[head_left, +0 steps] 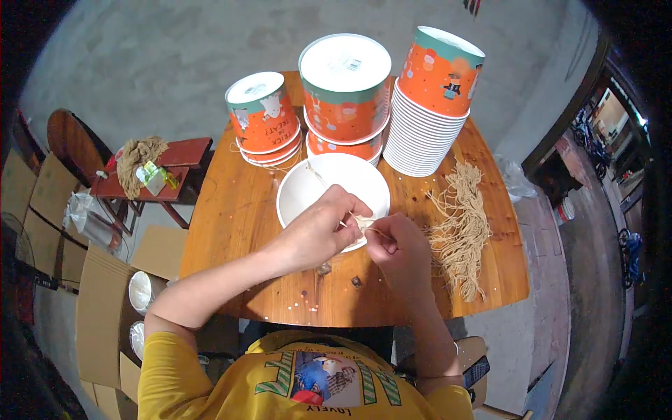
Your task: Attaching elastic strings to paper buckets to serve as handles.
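Note:
A white round paper bucket (294, 189) stands on the wooden table in front of me, its open mouth facing up. A thin beige cord (316, 173) runs down inside from the far rim. Over the near right rim, my left hand (318, 227) has its fingers closed around cord at the bucket's edge. Close beside it, my right hand (400, 252) pinches a strand of the cord between thumb and fingers. The fingers partly hide where the cord meets the rim. To the right lies a loose bundle of beige cords (462, 234).
Upside-down orange and green paper buckets (346, 105) are stacked behind, with a smaller stack (262, 115) left and a tall stack (427, 119) right. The wooden table (231, 231) has small white bits near its front edge. Cardboard boxes (105, 301) and a red bench (189, 154) stand left.

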Action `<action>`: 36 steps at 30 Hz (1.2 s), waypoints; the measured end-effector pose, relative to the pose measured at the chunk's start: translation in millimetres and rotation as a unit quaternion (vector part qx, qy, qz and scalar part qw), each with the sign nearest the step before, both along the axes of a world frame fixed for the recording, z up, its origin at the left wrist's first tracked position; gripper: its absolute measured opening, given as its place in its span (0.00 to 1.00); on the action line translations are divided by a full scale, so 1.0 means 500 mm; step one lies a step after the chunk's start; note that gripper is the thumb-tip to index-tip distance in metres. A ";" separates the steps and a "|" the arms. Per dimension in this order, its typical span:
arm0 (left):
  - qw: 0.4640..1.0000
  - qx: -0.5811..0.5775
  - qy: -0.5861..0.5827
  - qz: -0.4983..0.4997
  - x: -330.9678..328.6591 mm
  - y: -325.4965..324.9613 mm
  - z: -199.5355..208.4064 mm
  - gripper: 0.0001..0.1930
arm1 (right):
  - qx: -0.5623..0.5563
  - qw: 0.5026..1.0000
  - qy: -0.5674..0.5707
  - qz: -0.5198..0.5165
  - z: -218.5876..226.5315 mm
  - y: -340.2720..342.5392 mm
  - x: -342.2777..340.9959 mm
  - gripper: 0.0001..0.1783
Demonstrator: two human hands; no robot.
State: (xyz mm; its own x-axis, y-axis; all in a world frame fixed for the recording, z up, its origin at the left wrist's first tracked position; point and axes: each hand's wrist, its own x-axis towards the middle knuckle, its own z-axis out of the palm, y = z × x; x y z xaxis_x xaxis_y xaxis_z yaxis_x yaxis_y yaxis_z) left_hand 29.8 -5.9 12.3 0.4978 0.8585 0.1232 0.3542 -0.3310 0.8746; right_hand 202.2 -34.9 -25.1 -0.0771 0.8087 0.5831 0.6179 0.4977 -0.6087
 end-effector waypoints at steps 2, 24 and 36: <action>0.998 0.049 0.038 -0.023 -0.003 0.003 -0.005 0.09 | -0.001 0.999 0.041 0.001 0.000 -0.001 -0.005 0.08; 0.994 0.099 0.033 0.040 0.010 -0.012 -0.009 0.04 | 0.016 0.999 0.049 -0.015 -0.013 -0.008 -0.013 0.07; 0.989 -0.117 -0.086 -0.018 0.010 0.014 -0.010 0.07 | -0.032 0.996 0.072 -0.035 -0.012 -0.013 -0.013 0.08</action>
State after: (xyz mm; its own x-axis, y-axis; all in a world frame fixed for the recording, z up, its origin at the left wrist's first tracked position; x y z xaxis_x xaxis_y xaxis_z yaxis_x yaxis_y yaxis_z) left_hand 34.8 1.3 7.1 0.5173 0.8558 0.0089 0.1847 -0.1218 0.9752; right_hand 195.5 -41.5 -30.9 0.0615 0.8447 0.5317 0.5541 0.4142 -0.7221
